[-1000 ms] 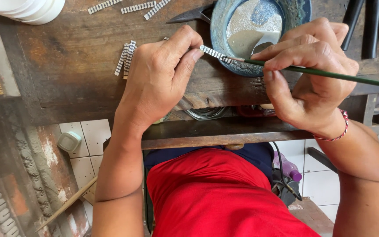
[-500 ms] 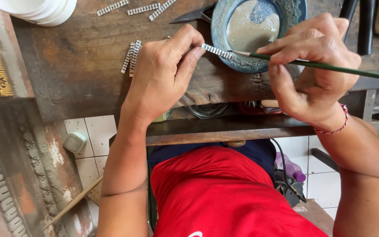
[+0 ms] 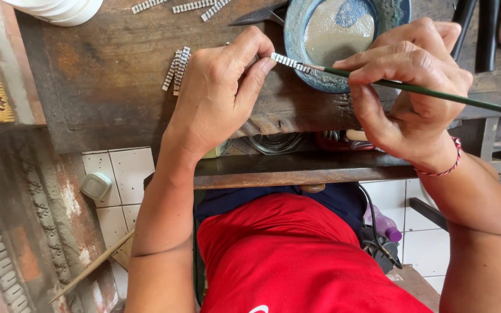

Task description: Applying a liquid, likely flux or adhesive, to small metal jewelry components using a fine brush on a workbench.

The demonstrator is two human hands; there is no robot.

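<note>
In the head view, the left hand (image 3: 218,93) sits at upper centre of the frame, thumb and forefinger pinched on a small notched metal strip (image 3: 290,61) just beside the blue bowl (image 3: 297,52) at the top. The right hand (image 3: 410,93), at upper right, has its fingers closed round a thin green brush (image 3: 436,91) whose tip touches the strip's end. More strips (image 3: 176,71) lie on the worn wooden bench (image 3: 105,87) to the left.

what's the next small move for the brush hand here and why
Probably a short stroke of the thin green brush along the small ridged silver strip. The right hand has the brush tip touching the strip's outer end, while the left hand pinches its other end in a finger grip beside the blue bowl of greyish paste.
</note>
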